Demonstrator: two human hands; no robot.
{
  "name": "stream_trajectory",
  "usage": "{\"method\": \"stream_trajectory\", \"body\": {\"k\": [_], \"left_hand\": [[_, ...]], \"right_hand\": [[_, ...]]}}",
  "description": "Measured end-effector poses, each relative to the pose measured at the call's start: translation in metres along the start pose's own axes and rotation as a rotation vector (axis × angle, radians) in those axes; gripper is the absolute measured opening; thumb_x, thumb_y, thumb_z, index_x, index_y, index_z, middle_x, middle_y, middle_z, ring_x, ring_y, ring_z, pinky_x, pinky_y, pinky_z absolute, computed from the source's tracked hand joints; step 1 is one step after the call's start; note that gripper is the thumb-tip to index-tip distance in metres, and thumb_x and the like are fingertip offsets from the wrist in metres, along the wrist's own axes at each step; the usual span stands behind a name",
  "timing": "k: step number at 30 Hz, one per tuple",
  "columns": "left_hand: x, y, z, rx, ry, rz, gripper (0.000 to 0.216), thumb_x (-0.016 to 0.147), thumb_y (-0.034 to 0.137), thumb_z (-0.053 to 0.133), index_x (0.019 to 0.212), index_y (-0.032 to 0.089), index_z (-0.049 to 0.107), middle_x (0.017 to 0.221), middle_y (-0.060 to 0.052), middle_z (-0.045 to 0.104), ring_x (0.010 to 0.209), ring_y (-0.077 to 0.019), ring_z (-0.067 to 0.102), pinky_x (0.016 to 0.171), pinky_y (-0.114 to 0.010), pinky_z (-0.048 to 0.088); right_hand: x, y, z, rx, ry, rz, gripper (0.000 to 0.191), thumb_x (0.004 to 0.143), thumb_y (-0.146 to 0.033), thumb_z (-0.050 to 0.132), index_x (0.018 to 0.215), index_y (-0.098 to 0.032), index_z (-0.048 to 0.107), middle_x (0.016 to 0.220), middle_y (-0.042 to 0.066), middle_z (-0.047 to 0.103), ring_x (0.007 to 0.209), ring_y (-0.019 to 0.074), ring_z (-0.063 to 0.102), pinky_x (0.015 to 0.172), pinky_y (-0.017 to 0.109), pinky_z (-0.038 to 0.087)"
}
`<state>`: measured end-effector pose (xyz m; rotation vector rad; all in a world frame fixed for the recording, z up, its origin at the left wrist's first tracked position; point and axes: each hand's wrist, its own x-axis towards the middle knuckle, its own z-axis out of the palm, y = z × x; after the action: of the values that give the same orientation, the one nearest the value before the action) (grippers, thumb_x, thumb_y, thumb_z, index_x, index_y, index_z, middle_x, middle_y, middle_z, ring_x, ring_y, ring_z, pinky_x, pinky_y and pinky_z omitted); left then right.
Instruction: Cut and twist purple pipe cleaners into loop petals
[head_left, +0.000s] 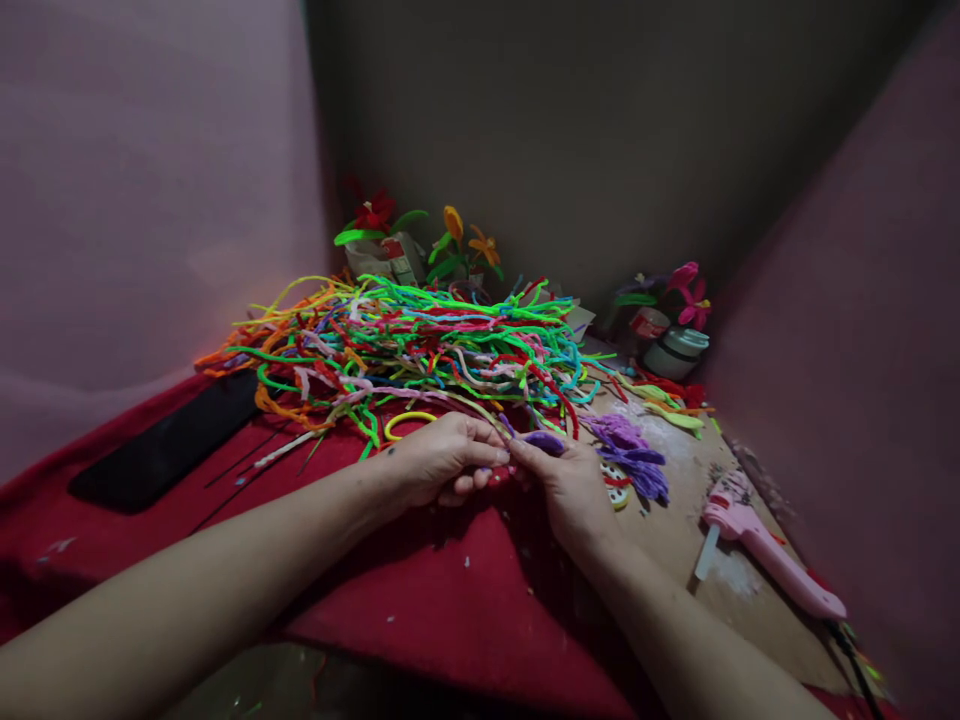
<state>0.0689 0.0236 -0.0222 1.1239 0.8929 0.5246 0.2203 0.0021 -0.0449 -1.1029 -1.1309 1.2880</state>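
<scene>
My left hand [442, 460] and my right hand [570, 490] meet at the middle of a red cloth [420, 590]. Both pinch a purple pipe cleaner [544, 440] bent into a small loop between the fingertips. Just beyond the hands lies a big tangled heap of pipe cleaners [420, 345] in green, orange, red, pink and blue. A yellow loop [409, 420] lies at the heap's near edge. Purple petal shapes [634, 455] lie right of my right hand on a cardboard sheet [720, 580].
A pink glue gun [765, 545] rests on the cardboard at right. A black flat object [169, 445] lies on the cloth at left. Finished pipe-cleaner flowers [420, 235] stand at the back, more with small jars [675, 345] at back right. Walls close in around.
</scene>
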Motion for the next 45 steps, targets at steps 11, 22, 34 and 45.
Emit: {"method": "stream_trajectory", "body": {"k": [11, 22, 34, 45], "left_hand": [[-0.003, 0.005, 0.0, 0.294, 0.039, 0.033, 0.013, 0.066, 0.027, 0.057, 0.07, 0.016, 0.051, 0.046, 0.006, 0.05, 0.029, -0.0052, 0.037, 0.027, -0.016, 0.027], [-0.005, 0.017, 0.001, 0.375, 0.176, 0.277, 0.027, 0.071, 0.035, 0.057, 0.08, 0.011, 0.063, 0.054, 0.003, 0.054, 0.043, -0.0052, 0.04, 0.04, -0.017, 0.028], [-0.003, 0.01, -0.002, 0.311, 0.191, 0.283, 0.023, 0.071, 0.033, 0.056, 0.073, 0.011, 0.061, 0.055, 0.002, 0.054, 0.038, -0.0037, 0.035, 0.037, -0.018, 0.024], [-0.004, 0.012, -0.002, 0.309, 0.226, 0.26, 0.023, 0.069, 0.035, 0.058, 0.069, 0.012, 0.059, 0.05, 0.004, 0.048, 0.036, -0.003, 0.032, 0.036, -0.017, 0.023]], "right_hand": [[0.001, -0.001, -0.001, 0.025, 0.031, 0.059, 0.027, 0.067, -0.032, 0.064, 0.053, -0.014, 0.051, 0.043, -0.005, 0.047, 0.037, 0.0054, 0.035, 0.038, 0.02, 0.023], [0.003, -0.001, -0.003, 0.179, -0.127, 0.227, 0.019, 0.061, -0.028, 0.069, 0.064, -0.013, 0.058, 0.048, -0.002, 0.055, 0.034, 0.0057, 0.04, 0.033, 0.019, 0.025], [0.002, -0.001, 0.001, 0.353, -0.121, 0.179, 0.017, 0.063, -0.027, 0.069, 0.065, -0.014, 0.057, 0.06, 0.001, 0.061, 0.046, 0.008, 0.049, 0.044, 0.02, 0.04], [0.002, 0.0, -0.001, 0.277, -0.136, 0.124, 0.012, 0.066, -0.024, 0.063, 0.063, -0.015, 0.055, 0.048, -0.005, 0.051, 0.038, 0.0066, 0.042, 0.04, 0.021, 0.035]]}}
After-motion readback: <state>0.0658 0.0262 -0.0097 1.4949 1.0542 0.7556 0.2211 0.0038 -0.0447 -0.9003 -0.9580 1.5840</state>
